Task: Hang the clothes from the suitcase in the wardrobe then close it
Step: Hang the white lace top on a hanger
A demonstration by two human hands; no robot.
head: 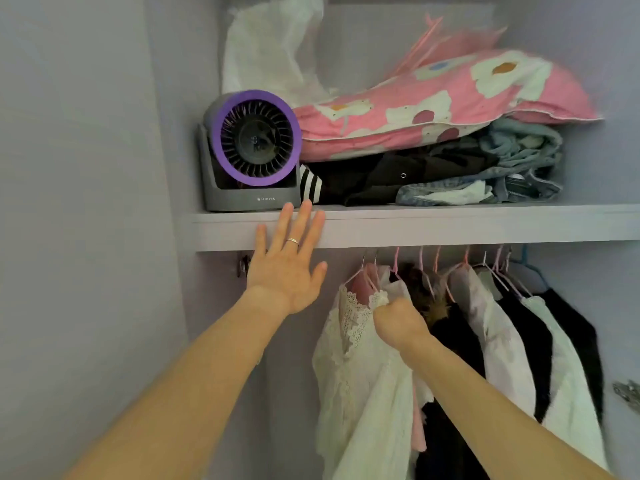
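I face the open wardrobe. A white lace blouse (356,362) hangs on a pink hanger at the left end of the row under the shelf (450,225). My right hand (398,323) grips the blouse at its right shoulder, fingers curled into the fabric. My left hand (287,261) is raised in front of the shelf's front edge, fingers straight and spread, a ring on one finger; it holds nothing. To the right hang several more garments (512,341), white and black, on pink hangers. The suitcase is out of view.
On the shelf stand a grey fan with a purple ring (251,150), a pink flowered pillow (443,102), folded dark clothes and jeans (485,181) and a white bag (273,46). The wardrobe's left wall (166,168) is close by. A metal hinge (627,393) shows at the right edge.
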